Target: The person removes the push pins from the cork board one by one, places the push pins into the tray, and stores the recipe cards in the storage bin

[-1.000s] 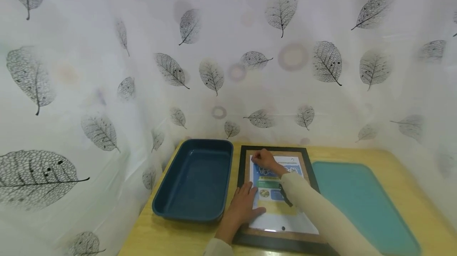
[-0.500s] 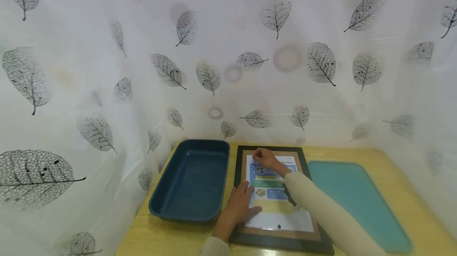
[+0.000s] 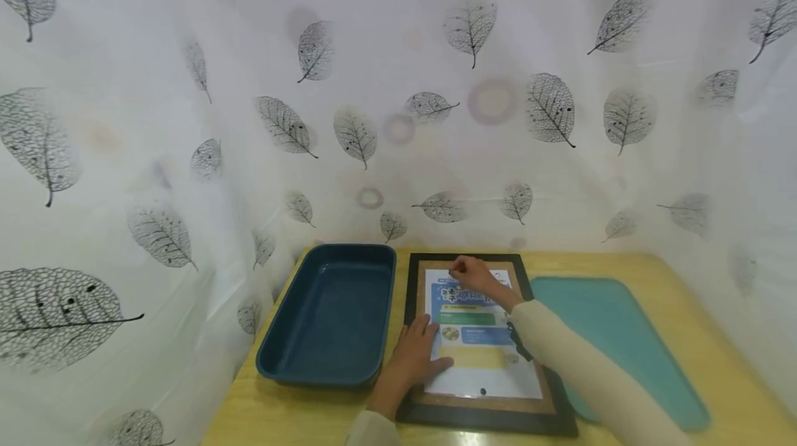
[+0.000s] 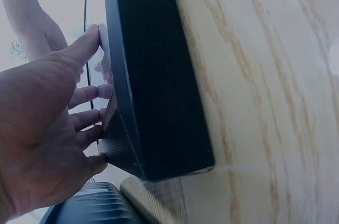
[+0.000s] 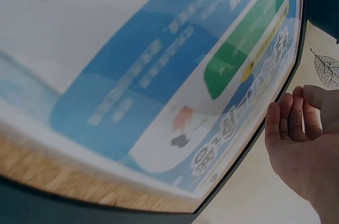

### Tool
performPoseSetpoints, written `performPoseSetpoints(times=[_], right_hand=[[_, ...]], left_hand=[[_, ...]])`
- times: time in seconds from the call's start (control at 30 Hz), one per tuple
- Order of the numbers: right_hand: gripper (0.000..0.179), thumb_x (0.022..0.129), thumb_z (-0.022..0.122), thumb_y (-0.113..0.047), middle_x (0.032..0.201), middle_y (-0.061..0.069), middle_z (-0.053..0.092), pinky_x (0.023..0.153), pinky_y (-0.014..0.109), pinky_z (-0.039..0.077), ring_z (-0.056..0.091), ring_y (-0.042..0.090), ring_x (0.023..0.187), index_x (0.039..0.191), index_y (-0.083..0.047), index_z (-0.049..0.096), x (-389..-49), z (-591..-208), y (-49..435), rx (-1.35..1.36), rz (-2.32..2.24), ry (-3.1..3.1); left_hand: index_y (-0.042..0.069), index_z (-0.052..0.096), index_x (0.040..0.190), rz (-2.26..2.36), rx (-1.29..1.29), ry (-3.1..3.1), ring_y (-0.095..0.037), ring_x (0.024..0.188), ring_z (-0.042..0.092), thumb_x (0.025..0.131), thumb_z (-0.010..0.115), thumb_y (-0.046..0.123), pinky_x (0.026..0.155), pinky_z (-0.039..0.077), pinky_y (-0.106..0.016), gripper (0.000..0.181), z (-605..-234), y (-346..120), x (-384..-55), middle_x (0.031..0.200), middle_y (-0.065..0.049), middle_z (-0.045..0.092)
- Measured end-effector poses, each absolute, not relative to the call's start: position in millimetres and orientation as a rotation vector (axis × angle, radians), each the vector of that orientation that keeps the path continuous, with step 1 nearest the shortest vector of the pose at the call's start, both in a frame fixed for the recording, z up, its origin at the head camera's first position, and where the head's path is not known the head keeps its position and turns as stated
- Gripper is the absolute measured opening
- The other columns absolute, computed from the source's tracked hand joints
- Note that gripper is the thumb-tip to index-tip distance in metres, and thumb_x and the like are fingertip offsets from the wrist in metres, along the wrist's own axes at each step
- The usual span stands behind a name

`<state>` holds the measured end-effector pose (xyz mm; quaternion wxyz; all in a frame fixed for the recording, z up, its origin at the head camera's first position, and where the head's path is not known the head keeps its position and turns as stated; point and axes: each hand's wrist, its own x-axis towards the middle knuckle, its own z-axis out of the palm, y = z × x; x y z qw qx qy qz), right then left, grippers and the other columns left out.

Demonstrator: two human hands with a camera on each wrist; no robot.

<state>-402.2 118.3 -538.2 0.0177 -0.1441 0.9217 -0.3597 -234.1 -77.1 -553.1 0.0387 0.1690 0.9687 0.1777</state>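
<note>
A printed poster, blue, green and yellow on white, lies on a cork board with a black frame. My left hand rests with straight, spread fingers over the poster's left edge. The left wrist view shows that hand beside the frame's thick side. Over the poster's top left part is my right hand, thumb and fingertips brought together. In the right wrist view, this hand has bent fingers meeting the thumb; I cannot tell whether something small is between them. A dark round spot marks the poster's bottom middle.
A deep dark-blue bin stands left of the board. On the right lies a flat teal tray, partly hidden by the right sleeve. Behind the wooden table hangs a white curtain with leaf prints.
My right hand has shifted right along the poster's top, away from its top left corner. The left hand stays on the left edge. The whole head view has drifted slightly.
</note>
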Motion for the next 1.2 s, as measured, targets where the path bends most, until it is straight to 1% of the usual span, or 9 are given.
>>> performPoseSetpoints(times=[0.13, 0.27, 0.37, 0.6, 0.67, 0.8, 0.9, 1.07, 1.2], right_hand=[[0.013, 0.1, 0.067, -0.012, 0.101, 0.01, 0.073, 0.09, 0.043, 0.059, 0.069, 0.025, 0.095, 0.108, -0.002, 0.071, -398.8, -540.0, 128.9, -0.422, -1.13, 2.861], [0.013, 0.1, 0.067, -0.013, 0.1, 0.007, 0.072, 0.088, 0.042, 0.058, 0.068, 0.022, 0.093, 0.108, -0.005, 0.071, -399.7, -540.7, 143.9, -0.402, -1.127, 2.861], [0.013, 0.099, 0.066, -0.012, 0.098, 0.009, 0.072, 0.086, 0.043, 0.058, 0.068, 0.024, 0.092, 0.107, -0.003, 0.071, -399.2, -539.7, 154.6, -0.436, -1.133, 2.864], [0.013, 0.097, 0.068, -0.01, 0.1, 0.012, 0.073, 0.089, 0.046, 0.058, 0.069, 0.028, 0.095, 0.106, -0.002, 0.071, -394.9, -545.3, 176.8, -0.453, -1.092, 2.909], [0.012, 0.096, 0.068, -0.009, 0.098, 0.014, 0.074, 0.089, 0.047, 0.059, 0.07, 0.03, 0.094, 0.104, -0.001, 0.071, -393.7, -546.6, 183.3, -0.487, -1.075, 2.94], [0.012, 0.095, 0.067, -0.009, 0.098, 0.014, 0.074, 0.087, 0.047, 0.059, 0.071, 0.031, 0.093, 0.103, -0.001, 0.071, -392.1, -547.4, 196.1, -0.516, -1.06, 2.966], [0.011, 0.095, 0.067, -0.009, 0.098, 0.013, 0.074, 0.086, 0.046, 0.06, 0.07, 0.03, 0.093, 0.103, -0.002, 0.07, -390.5, -544.8, 204.8, -0.494, -1.069, 2.962], [0.012, 0.096, 0.067, -0.008, 0.098, 0.016, 0.073, 0.084, 0.048, 0.06, 0.071, 0.033, 0.093, 0.103, 0.001, 0.07, -386.0, -539.5, 218.9, -0.48, -1.092, 2.956], [0.01, 0.095, 0.068, -0.007, 0.098, 0.017, 0.073, 0.081, 0.046, 0.061, 0.071, 0.034, 0.093, 0.101, 0.001, 0.069, -383.9, -543.1, 233.6, -0.475, -1.083, 3.007]], left_hand=[[0.005, 0.052, 0.149, 0.57, 0.512, 2.959, -0.034, 0.151, 0.035, 0.092, 0.076, 0.049, 0.121, 0.031, -0.059, 0.075, -551.1, -77.6, -232.0, 0.161, -0.018, 0.039], [0.005, 0.052, 0.149, 0.589, 0.497, 2.949, -0.035, 0.151, 0.034, 0.092, 0.077, 0.047, 0.122, 0.029, -0.06, 0.075, -549.6, -76.9, -231.0, 0.162, -0.018, 0.039], [0.005, 0.051, 0.15, 0.6, 0.481, 2.937, -0.035, 0.152, 0.033, 0.092, 0.076, 0.048, 0.122, 0.027, -0.061, 0.076, -548.3, -76.7, -231.2, 0.163, -0.018, 0.038], [0.007, 0.049, 0.152, 0.599, 0.452, 2.911, -0.036, 0.154, 0.03, 0.093, 0.074, 0.05, 0.124, 0.025, -0.06, 0.077, -549.9, -78.2, -232.3, 0.164, -0.017, 0.036], [0.007, 0.049, 0.152, 0.596, 0.443, 2.911, -0.035, 0.154, 0.029, 0.093, 0.074, 0.051, 0.124, 0.024, -0.06, 0.078, -550.8, -78.5, -232.4, 0.165, -0.017, 0.035], [0.006, 0.049, 0.151, 0.61, 0.448, 2.918, -0.035, 0.154, 0.03, 0.092, 0.076, 0.049, 0.123, 0.025, -0.061, 0.078, -551.8, -78.5, -232.3, 0.164, -0.017, 0.036], [0.005, 0.049, 0.151, 0.625, 0.457, 2.919, -0.036, 0.154, 0.029, 0.092, 0.076, 0.048, 0.123, 0.024, -0.061, 0.078, -551.7, -78.1, -232.0, 0.164, -0.017, 0.036], [0.005, 0.048, 0.152, 0.641, 0.457, 2.906, -0.036, 0.155, 0.028, 0.093, 0.076, 0.048, 0.124, 0.023, -0.062, 0.078, -550.2, -76.9, -231.4, 0.165, -0.018, 0.035], [0.005, 0.048, 0.152, 0.64, 0.461, 2.898, -0.035, 0.155, 0.027, 0.093, 0.076, 0.048, 0.124, 0.022, -0.062, 0.078, -549.2, -75.6, -231.3, 0.165, -0.017, 0.034]])
